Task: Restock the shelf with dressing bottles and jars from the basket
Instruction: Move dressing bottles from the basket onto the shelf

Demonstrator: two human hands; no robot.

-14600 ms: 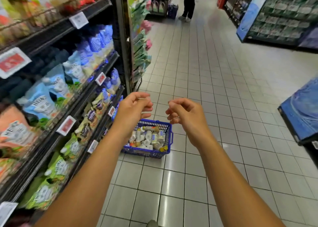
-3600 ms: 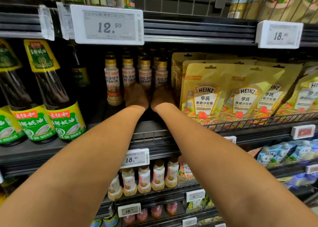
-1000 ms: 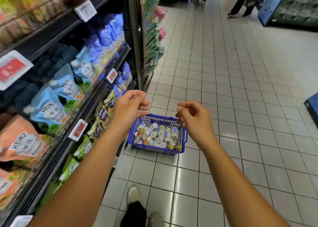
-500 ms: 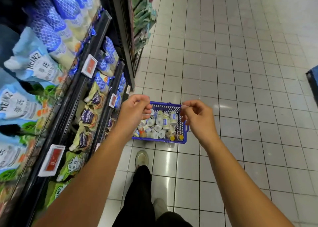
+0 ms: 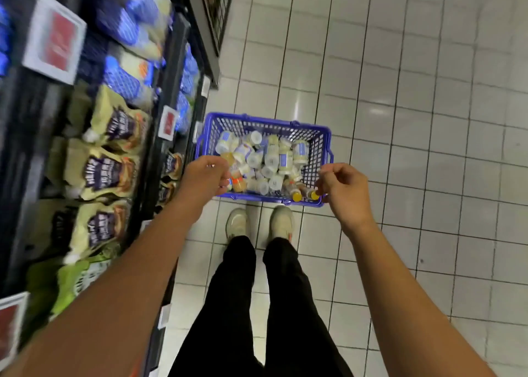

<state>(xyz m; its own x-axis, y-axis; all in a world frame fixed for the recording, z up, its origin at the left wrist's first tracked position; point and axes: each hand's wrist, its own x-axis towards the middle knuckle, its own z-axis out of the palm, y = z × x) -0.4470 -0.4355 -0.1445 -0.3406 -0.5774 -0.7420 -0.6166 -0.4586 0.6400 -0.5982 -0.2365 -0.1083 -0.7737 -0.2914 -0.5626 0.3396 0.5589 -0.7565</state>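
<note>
Loose heap of dressing bottles and jars (image 5: pixel 271 159) in blue basket (image 5: pixel 265 121), below the fingers of left hand (image 5: pixel 204 178) and right hand (image 5: pixel 344 189) (loosely curled, holding nothing); probably heavy, slick, breakable, so grip round the body.

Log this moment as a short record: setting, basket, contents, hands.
setting: shop aisle, tiled floor; shelf of pouches on the person's left
basket: blue basket on the floor, just ahead of the shoes
contents: bottles and jars, lying jumbled
hands: left hand curled over the near left corner, grip unclear; right hand loosely curled at the near right corner, holding nothing
</note>
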